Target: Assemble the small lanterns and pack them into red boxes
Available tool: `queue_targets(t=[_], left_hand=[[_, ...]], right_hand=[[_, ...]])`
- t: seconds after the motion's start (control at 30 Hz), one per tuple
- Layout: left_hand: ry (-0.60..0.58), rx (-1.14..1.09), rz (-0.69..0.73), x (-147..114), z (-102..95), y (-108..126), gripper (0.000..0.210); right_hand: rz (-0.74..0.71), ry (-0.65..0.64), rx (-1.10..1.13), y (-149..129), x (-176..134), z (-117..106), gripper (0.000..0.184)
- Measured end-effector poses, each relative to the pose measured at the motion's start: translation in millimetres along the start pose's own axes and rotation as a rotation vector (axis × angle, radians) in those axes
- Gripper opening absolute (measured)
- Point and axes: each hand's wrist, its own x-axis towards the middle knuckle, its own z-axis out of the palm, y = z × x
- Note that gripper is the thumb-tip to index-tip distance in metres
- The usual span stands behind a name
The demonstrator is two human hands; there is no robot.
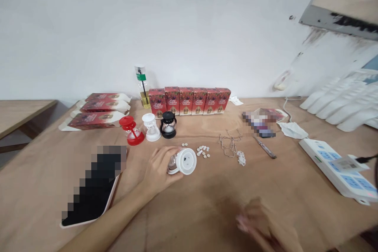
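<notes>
My left hand (161,165) is wrapped around a small white lantern (187,161) with a see-through body. It lies tilted on its side, its round white base facing me, with small dark openings in it. To the right and nearer to me is my right hand (256,220), smeared by motion, so its fingers cannot be made out. Behind the held lantern stand a red lantern (132,130), another white lantern (151,127) and a black lantern (168,125). Several small pale discs and white pieces (203,151) lie just beyond the held lantern.
Bent wires (228,143), white plastic bits (241,158) and a cutter knife (265,147) lie right of centre. Red boxes (186,101) line the wall beside a bottle (143,90). A tablet (91,189) lies left, a power strip (338,171) right.
</notes>
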Motion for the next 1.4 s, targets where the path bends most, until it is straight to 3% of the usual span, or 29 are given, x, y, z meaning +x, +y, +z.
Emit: queue_targets(t=[0.07, 0.2, 0.33, 0.43, 0.57, 0.73, 1.4], left_hand=[[0.002, 0.033, -0.007, 0, 0.2, 0, 0.039], [0.003, 0.077, -0.100, -2, 0.8, 0, 0.038], [-0.031, 0.106, -0.241, -2, 1.4, -1, 0.037], [-0.056, 0.065, -0.277, -4, 3.0, -2, 0.040], [-0.088, -0.030, -0.256, -5, 6.1, -5, 0.040], [-0.076, 0.007, -0.149, -5, 7.4, -4, 0.041], [-0.083, 0.113, -0.090, -1, 2.6, -2, 0.034]], right_hand=[[0.046, 0.087, 0.105, 1, 37, 11, 0.014], [-0.005, 0.201, 0.210, 3, 92, 48, 0.019], [0.001, 0.264, 0.254, 17, 112, 83, 0.020], [0.020, 0.309, 0.202, 29, 117, 96, 0.019], [-0.003, 0.328, 0.072, 38, 116, 101, 0.016], [-0.018, 0.288, -0.029, 40, 110, 104, 0.015], [-0.045, 0.251, -0.099, 36, 110, 99, 0.012]])
